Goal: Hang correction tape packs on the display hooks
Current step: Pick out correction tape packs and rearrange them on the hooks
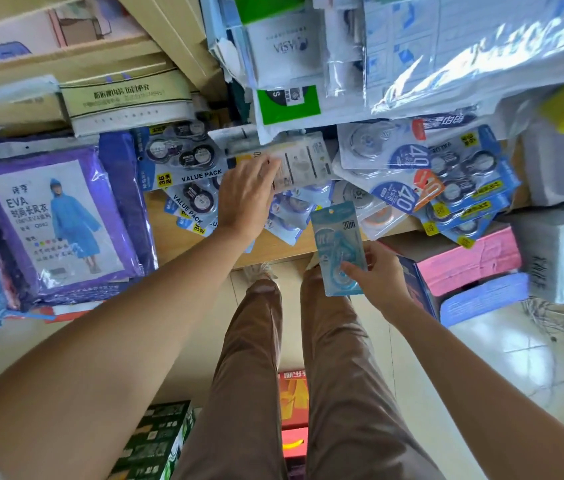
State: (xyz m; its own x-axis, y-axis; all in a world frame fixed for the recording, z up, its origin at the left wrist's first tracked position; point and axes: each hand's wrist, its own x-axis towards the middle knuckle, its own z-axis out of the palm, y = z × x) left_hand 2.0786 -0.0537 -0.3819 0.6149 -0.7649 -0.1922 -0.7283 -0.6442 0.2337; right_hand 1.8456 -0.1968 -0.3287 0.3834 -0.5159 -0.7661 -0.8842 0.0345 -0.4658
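My right hand point(379, 275) pinches a light-blue correction tape pack point(337, 247) marked 30m by its lower edge, held upright over the shelf's front edge. My left hand point(246, 199) reaches forward into the pile and its fingers lie on a pale pack point(303, 162) with printing on its back; whether they curl under it is hidden. Around it lie several value packs point(183, 157) of correction tape and blue packs marked 40 point(402, 194). No display hook shows plainly.
A purple EVA raincoat packet point(53, 220) lies at the left on the wooden shelf point(169, 233). Plastic-wrapped goods point(464, 50) hang above. Pink and blue boxes point(471, 268) stand at the right. Cartons point(159, 441) sit on the tiled floor by my legs.
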